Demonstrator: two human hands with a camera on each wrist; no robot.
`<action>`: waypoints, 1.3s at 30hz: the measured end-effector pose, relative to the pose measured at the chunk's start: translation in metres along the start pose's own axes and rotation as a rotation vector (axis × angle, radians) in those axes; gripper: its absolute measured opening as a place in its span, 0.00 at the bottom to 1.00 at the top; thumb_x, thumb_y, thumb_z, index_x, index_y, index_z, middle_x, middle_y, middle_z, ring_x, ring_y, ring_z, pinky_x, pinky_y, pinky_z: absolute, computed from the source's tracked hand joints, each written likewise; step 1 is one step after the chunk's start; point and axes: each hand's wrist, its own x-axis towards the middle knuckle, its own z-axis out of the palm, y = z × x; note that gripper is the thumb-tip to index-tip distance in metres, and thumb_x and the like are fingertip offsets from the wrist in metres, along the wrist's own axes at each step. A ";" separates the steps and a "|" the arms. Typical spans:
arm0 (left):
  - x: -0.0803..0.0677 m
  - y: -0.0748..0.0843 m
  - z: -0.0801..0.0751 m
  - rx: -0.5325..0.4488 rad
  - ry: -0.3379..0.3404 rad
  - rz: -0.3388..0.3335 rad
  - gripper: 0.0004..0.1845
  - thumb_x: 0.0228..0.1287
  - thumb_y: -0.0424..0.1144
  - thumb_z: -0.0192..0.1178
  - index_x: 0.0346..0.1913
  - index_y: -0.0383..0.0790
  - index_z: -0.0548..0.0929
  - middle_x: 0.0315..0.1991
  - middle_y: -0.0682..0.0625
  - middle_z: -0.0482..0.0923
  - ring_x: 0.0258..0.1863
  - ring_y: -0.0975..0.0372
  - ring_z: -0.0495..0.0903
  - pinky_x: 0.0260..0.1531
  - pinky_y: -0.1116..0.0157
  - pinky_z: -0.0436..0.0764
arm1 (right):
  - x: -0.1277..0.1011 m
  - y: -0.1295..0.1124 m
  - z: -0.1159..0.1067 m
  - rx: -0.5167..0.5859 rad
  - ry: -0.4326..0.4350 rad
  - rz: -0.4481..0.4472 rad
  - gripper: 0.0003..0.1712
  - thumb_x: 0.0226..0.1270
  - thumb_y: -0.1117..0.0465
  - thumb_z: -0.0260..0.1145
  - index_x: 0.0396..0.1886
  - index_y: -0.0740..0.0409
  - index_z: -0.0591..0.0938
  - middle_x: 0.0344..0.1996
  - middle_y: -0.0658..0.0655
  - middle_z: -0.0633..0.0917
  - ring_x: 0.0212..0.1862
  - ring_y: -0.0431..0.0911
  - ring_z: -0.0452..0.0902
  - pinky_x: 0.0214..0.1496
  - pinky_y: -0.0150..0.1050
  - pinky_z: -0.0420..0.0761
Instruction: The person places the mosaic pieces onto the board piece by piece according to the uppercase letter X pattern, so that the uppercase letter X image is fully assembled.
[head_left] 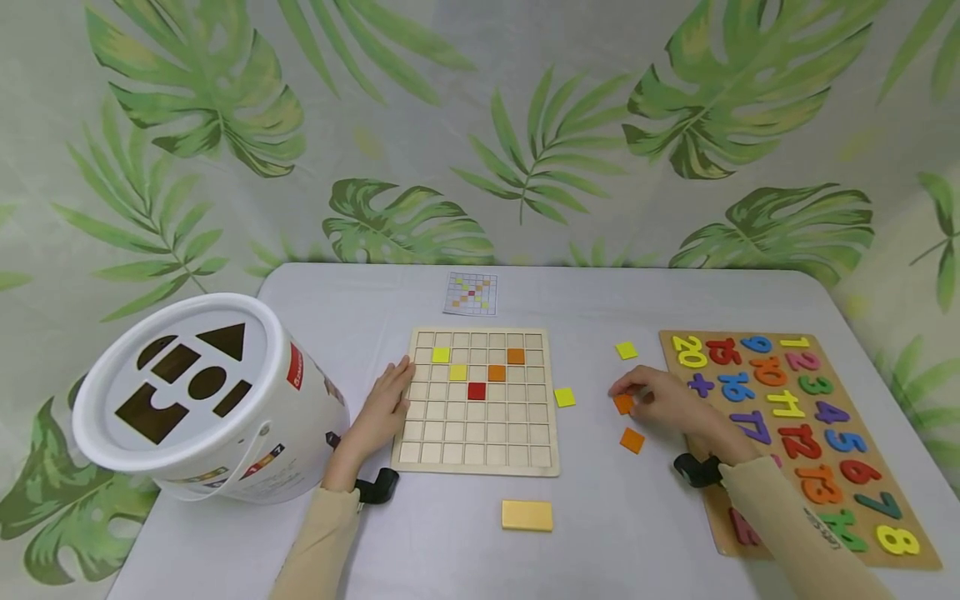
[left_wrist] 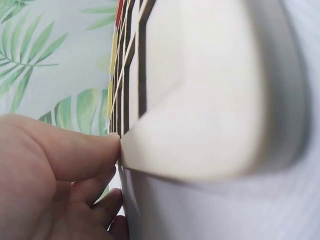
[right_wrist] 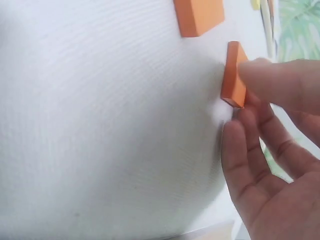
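A wooden grid board [head_left: 480, 442] lies at the table's centre, carrying two yellow tiles [head_left: 441, 354], two orange tiles [head_left: 515, 356] and a red tile [head_left: 476, 390]. My left hand [head_left: 400, 382] rests against the board's left edge, fingers relaxed; the left wrist view shows a fingertip [left_wrist: 107, 145] touching the board's edge [left_wrist: 127, 150]. Right of the board, my right hand [head_left: 627, 395] pinches an orange tile [head_left: 622, 405]. In the right wrist view this orange tile [right_wrist: 233, 75] stands tipped up on its edge between my fingertips [right_wrist: 265, 70]. A second orange tile [head_left: 632, 440] [right_wrist: 199, 15] lies loose beside it.
Loose yellow tiles [head_left: 626, 350] [head_left: 564, 397] lie right of the board. A yellow block [head_left: 527, 515] sits near the front edge. A white shape-sorter bucket [head_left: 202, 400] stands at left, a number puzzle [head_left: 911, 533] at right, a pattern card [head_left: 471, 293] behind the board.
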 end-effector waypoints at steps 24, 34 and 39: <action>-0.001 0.001 0.000 -0.004 0.014 0.016 0.30 0.63 0.20 0.49 0.69 0.22 0.59 0.73 0.34 0.49 0.72 0.40 0.43 0.68 0.43 0.43 | 0.023 -0.032 0.022 -0.067 0.071 -0.033 0.17 0.52 0.70 0.71 0.43 0.61 0.81 0.35 0.51 0.78 0.39 0.47 0.72 0.41 0.41 0.77; 0.000 0.000 0.001 -0.003 0.018 0.023 0.30 0.63 0.19 0.49 0.69 0.23 0.59 0.72 0.34 0.50 0.72 0.40 0.43 0.68 0.43 0.43 | 0.064 -0.091 0.067 0.015 0.007 -0.209 0.15 0.55 0.68 0.71 0.43 0.60 0.81 0.36 0.51 0.77 0.39 0.46 0.72 0.41 0.38 0.77; 0.000 0.001 0.001 -0.001 0.016 0.011 0.30 0.64 0.20 0.49 0.69 0.23 0.59 0.73 0.35 0.49 0.72 0.41 0.42 0.68 0.44 0.43 | 0.084 -0.121 0.090 0.018 -0.059 -0.248 0.13 0.57 0.66 0.70 0.43 0.59 0.81 0.36 0.50 0.77 0.40 0.46 0.72 0.43 0.36 0.75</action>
